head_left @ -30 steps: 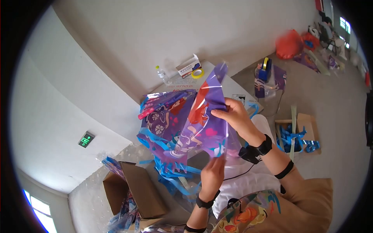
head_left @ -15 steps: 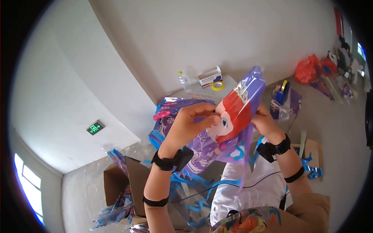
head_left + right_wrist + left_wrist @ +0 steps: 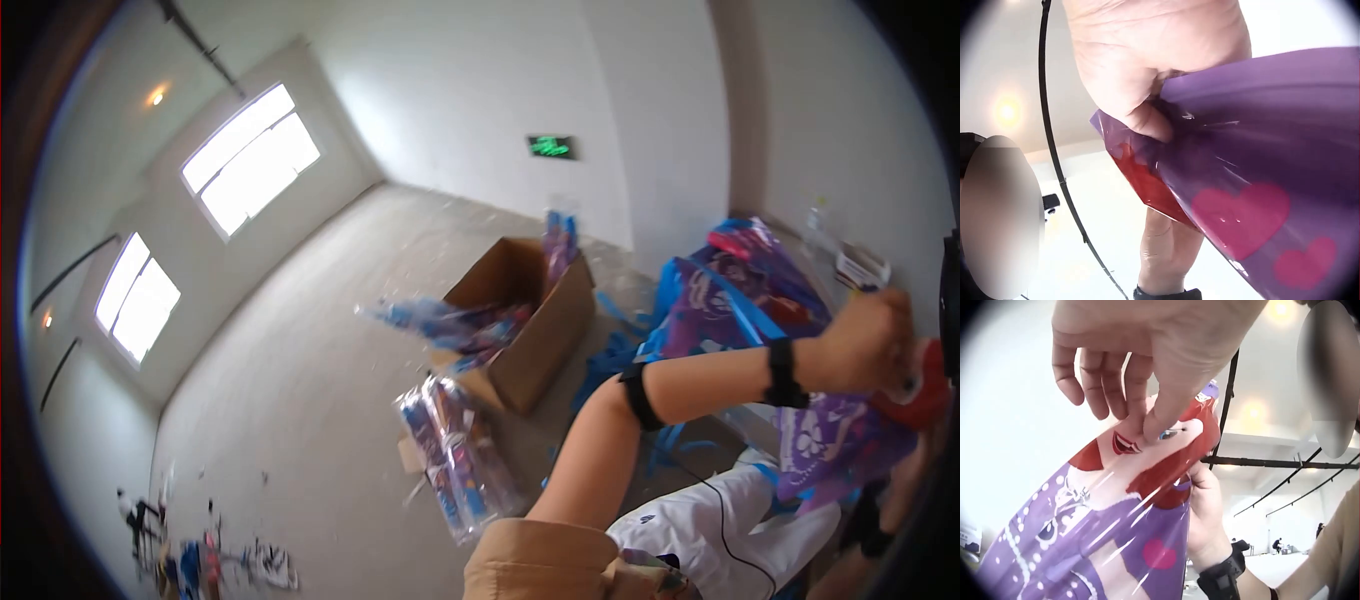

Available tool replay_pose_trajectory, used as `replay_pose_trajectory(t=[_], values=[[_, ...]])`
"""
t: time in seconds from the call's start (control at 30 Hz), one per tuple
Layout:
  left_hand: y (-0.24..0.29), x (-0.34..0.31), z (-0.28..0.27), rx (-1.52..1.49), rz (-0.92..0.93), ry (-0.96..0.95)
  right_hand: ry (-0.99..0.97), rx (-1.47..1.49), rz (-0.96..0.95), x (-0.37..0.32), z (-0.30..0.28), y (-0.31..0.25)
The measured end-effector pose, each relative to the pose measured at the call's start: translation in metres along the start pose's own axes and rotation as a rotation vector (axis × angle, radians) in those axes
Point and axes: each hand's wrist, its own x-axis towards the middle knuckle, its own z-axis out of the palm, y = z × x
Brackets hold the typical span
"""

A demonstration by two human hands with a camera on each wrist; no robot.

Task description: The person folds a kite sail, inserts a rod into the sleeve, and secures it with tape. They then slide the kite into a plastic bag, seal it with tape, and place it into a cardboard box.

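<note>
A glossy purple film piece [image 3: 1160, 550] printed with a red-haired figure fills the left wrist view. My left hand [image 3: 1147, 356] pinches it between thumb and forefinger near the printed mouth, the other fingers hanging beside it. Behind it, my right hand [image 3: 1204, 506] holds the film's other edge. The right wrist view has my right hand [image 3: 1154, 69] with thumb and fingers gripping the purple film [image 3: 1272, 150], pink hearts showing on it. In the head view my left hand [image 3: 865, 340] is at the right edge, by the red part of the film; the right hand is mostly cut off there.
An open cardboard box [image 3: 550, 340] with wrapped pieces stands on the floor, clear-wrapped packs [image 3: 455, 460] in front of it. More purple film [image 3: 740, 290] and blue ribbon [image 3: 610, 365] lie beside my legs. A small white box [image 3: 862, 268] and a bottle [image 3: 820, 225] are near the wall.
The head view has swung left, so the cardboard box and windows show and the hands sit at the right edge. The left hand still pinches the film, as half a second ago.
</note>
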Motion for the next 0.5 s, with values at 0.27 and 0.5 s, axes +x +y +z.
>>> replay_pose_trajectory(t=[0.27, 0.5], values=[[-0.022, 0.003, 0.040, 0.013, 0.101, 0.249, -0.017, -0.145, -0.087, 0.000, 0.051, -0.073], [-0.010, 0.021, 0.003, 0.232, -0.033, -0.162, 0.076, -0.185, 0.035, 0.001, 0.029, -0.072]])
